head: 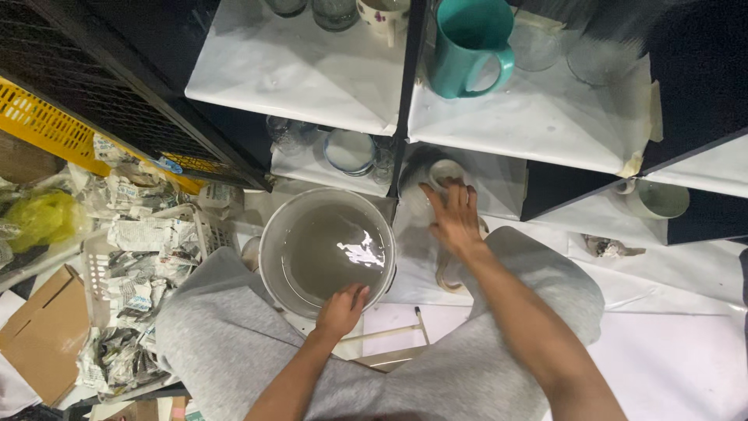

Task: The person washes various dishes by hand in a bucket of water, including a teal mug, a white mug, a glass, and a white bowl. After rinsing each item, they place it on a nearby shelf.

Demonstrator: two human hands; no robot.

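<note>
Left hand (pixel 341 310): fingers curled over the near rim of the bucket (pixel 269 242), gripping it; thumb side toward the water (pixel 327 253).

Bucket: round, pale, holding cloudy grey water with a bright glare patch. It stands between the person's grey-clad knees (pixel 226 327), its far rim just under the lower shelf (pixel 312 168) edge. Tight on the left, where a basket (pixel 101 265) of crumpled newspaper sits near.

Right hand (pixel 454 218): open, fingers spread and extended, palm down, holding nothing. Fingertips reach a small white cup (pixel 446 171) at the lower shelf; contact cannot be confirmed because of blur.

Upper shelf (pixel 312 78): white lining, front edge overhanging the bucket's far side. A teal mug (pixel 467 47) stands right of the black upright (pixel 405 93), with clear glasses (pixel 538 43) beside it.

Lower right: a pale green cup (pixel 658 199) in a dark compartment. White sheeting (pixel 670 343) beyond the right knee offers open room.

Left side: yellow crate (pixel 47 129), cardboard (pixel 43 331).
</note>
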